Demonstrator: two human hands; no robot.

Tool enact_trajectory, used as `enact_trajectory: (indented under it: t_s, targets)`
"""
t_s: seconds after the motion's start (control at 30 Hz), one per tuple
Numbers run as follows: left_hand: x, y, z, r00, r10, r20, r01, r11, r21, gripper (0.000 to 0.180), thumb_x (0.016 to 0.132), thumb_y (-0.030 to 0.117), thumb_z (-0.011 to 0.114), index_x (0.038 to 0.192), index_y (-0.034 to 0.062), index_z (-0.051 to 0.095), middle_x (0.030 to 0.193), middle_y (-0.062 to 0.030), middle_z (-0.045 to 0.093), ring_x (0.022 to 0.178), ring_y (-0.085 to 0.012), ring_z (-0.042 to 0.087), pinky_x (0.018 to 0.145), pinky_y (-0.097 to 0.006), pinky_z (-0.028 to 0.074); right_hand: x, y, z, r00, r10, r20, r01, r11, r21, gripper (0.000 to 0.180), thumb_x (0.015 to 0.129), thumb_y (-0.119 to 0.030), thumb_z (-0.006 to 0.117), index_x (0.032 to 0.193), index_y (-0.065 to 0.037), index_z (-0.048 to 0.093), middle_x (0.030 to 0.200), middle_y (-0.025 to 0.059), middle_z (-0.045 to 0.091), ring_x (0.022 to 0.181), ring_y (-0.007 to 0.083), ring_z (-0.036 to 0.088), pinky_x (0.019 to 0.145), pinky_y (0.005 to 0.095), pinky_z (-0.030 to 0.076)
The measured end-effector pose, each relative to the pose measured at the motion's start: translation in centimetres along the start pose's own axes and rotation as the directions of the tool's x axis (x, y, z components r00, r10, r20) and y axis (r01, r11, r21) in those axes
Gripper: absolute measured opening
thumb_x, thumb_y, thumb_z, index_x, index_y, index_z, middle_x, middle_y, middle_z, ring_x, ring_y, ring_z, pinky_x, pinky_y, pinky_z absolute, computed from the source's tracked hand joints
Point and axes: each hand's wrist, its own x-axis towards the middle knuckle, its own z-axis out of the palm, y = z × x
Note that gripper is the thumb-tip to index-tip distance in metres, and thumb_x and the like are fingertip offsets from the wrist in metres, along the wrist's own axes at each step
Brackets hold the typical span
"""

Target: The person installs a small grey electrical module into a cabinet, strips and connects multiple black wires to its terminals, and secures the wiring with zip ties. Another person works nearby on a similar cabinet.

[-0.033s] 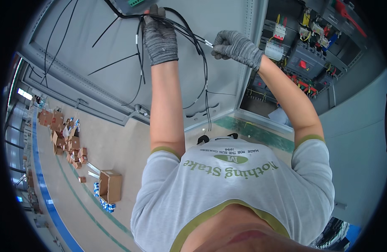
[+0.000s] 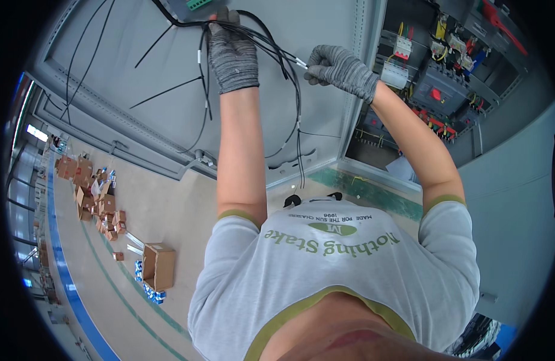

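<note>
My left hand (image 2: 234, 57), in a grey knitted work glove, is closed around a bundle of black wires (image 2: 262, 40) in front of the grey cabinet door. My right hand (image 2: 339, 70), gloved alike, pinches the ends of a few of these wires by their white marker sleeves (image 2: 301, 62). Between the hands the wires run slightly downward to the right. Other loose black wires (image 2: 299, 114) hang from the bundle, some with white sleeves. Above my left hand a green terminal connector (image 2: 198, 3) shows at the top edge.
To the right stands the open electrical cabinet with a grey circuit breaker (image 2: 441, 90) and a red-handled switch (image 2: 500, 24). The door's perforated frame (image 2: 353, 66) lies beside it. Cardboard boxes (image 2: 163, 268) and blue-and-white packets (image 2: 154, 295) are on the floor at left.
The view has shifted very slightly, so the scene sits a little to the right. Both hands keep the same hold on the wires.
</note>
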Motion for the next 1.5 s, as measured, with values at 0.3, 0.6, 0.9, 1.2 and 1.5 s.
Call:
enact_trajectory:
  t_s: [0.3, 0.6, 0.9, 1.2, 1.5]
  targets:
    - [0.7, -1.3, 1.4, 1.000, 0.027, -0.016, -0.029, 0.994, -0.107, 0.020, 0.096, 0.024, 0.054, 0.113, 0.0133, 0.055, 0.119, -0.0058, 0.061, 0.104, -0.0209, 0.058, 0.085, -0.032, 0.048, 4.7, -1.9, -2.5, 0.961, -0.253, 0.112, 0.223, 0.948, 0.227, 0.034, 0.096, -0.031, 0.052, 0.112, -0.003, 0.062, 0.098, 0.0041, 0.067, 0.089, 0.0127, 0.061, 0.088, 0.0294, 0.049]
    - [1.2, -1.3, -0.3, 0.991, 0.116, 0.070, -0.119, 0.993, 0.029, 0.029, 0.096, 0.025, 0.055, 0.118, 0.0071, 0.056, 0.111, -0.0082, 0.063, 0.095, -0.0197, 0.060, 0.084, -0.034, 0.049, 8.2, -9.9, -0.3, 0.953, -0.216, 0.210, 0.204, 0.976, 0.076, 0.043, 0.087, -0.030, 0.068, 0.115, 0.001, 0.059, 0.097, 0.0080, 0.066, 0.082, 0.0143, 0.063, 0.076, 0.0261, 0.053]
    - [-0.2, -0.2, -1.3, 0.963, 0.230, 0.137, -0.266, 0.881, 0.392, 0.025, 0.095, 0.016, 0.055, 0.115, 0.0022, 0.058, 0.102, -0.0041, 0.063, 0.089, -0.0128, 0.058, 0.081, -0.025, 0.047, 11.1, -10.7, 3.8, 0.900, -0.430, -0.074, 0.387, 0.866, -0.317, 0.031, 0.088, -0.019, 0.061, 0.115, -0.005, 0.057, 0.088, 0.0123, 0.067, 0.076, 0.0234, 0.065, 0.075, 0.0335, 0.053]
    - [-0.6, 1.1, -1.8, 0.984, 0.178, 0.030, -0.176, 0.907, 0.384, 0.019, 0.094, 0.015, 0.058, 0.109, 0.0046, 0.060, 0.098, -0.0013, 0.063, 0.087, -0.0095, 0.055, 0.081, -0.024, 0.046, 11.3, -11.4, 6.3, 0.650, -0.744, -0.151, 0.502, 0.570, -0.650, 0.023, 0.086, -0.020, 0.062, 0.104, -0.005, 0.064, 0.097, 0.0160, 0.065, 0.089, 0.0335, 0.062, 0.081, 0.0391, 0.050]
    - [-2.8, 1.9, -2.4, 0.978, -0.204, 0.046, 0.200, 0.978, 0.064, 0.019, 0.097, 0.028, 0.052, 0.092, 0.0113, 0.058, 0.073, 0.0025, 0.053, 0.061, -0.0093, 0.047, 0.056, -0.026, 0.041, 11.1, -11.5, 6.1, 0.666, -0.744, -0.047, 0.472, 0.470, -0.746, 0.023, 0.086, -0.016, 0.060, 0.107, -0.007, 0.062, 0.095, 0.0145, 0.064, 0.086, 0.0334, 0.063, 0.076, 0.0386, 0.051]
